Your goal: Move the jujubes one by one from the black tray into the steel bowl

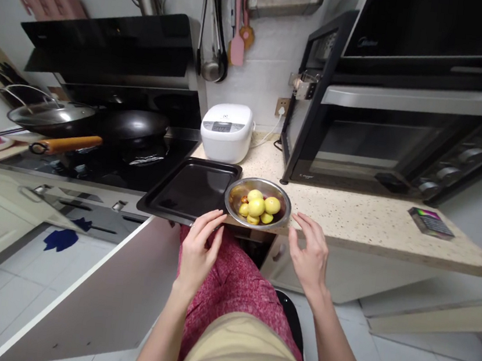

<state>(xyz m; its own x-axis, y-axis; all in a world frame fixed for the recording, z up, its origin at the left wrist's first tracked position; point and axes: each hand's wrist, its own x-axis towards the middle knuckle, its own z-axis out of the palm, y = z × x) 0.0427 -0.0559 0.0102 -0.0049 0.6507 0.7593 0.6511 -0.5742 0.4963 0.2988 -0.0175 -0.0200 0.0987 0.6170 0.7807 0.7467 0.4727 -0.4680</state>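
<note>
A shallow metal bowl (236, 193) sits at the counter's front edge, holding several yellow-green round fruits (256, 207) and a small reddish-brown bit that I cannot make out. My left hand (200, 247) hovers at the bowl's near left side, close to the front edge of a black baking tray (187, 185). Its fingers are apart and nothing is in them. To the right of the bowl is my right hand (309, 251), thumb and fingers spread, also holding nothing. Whether either hand's fingertips touch the counter edge, I cannot tell. The bowl stands beside the tray's right edge, perhaps slightly overlapping it.
Behind the tray is a white rice cooker (226, 132). A black oven (372, 144) stands at right, near a small dark box (431, 223). A wok (131, 125) and a lidded pan (53, 113) rest on the stove. An open cabinet door (107, 299) juts out at left.
</note>
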